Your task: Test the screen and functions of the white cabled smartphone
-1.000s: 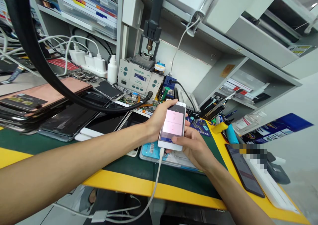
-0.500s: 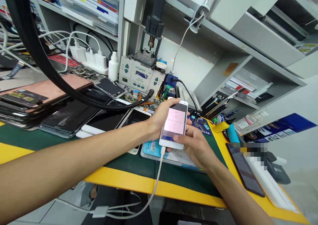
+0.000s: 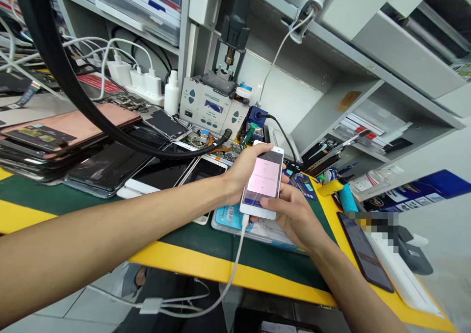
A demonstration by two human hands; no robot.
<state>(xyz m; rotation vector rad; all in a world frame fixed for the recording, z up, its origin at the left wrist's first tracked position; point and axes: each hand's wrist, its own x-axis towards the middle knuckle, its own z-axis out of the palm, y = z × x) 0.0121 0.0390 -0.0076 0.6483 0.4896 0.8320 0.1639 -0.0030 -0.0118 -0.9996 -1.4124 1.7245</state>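
Note:
A white smartphone [image 3: 262, 182] is held above the bench with its screen lit, a pale pink panel showing on it; the text is too small to read. My left hand [image 3: 243, 171] grips its left side, thumb along the top edge. From the lower right my right hand [image 3: 292, 208] also grips it, the thumb over the bottom of the screen. A white charging cable [image 3: 235, 267] is plugged into the phone's lower end and hangs past the bench edge to a white cable splitter [image 3: 150, 305]. Beneath the phone lies a light blue packet [image 3: 226, 216].
Stacked phone parts [image 3: 69, 132] and several phones cover the left side. A black hose [image 3: 110, 132] arcs across in front of a rework station [image 3: 209, 105]. At the right lie a dark tablet-like device [image 3: 364, 252] and a yellow-capped tube [image 3: 330, 188]. Shelves [image 3: 353, 97] stand behind.
The whole view has shifted slightly, so the bench and hands appear a little further right. Both hands keep the same grip on the smartphone, and its screen still shows the pink panel.

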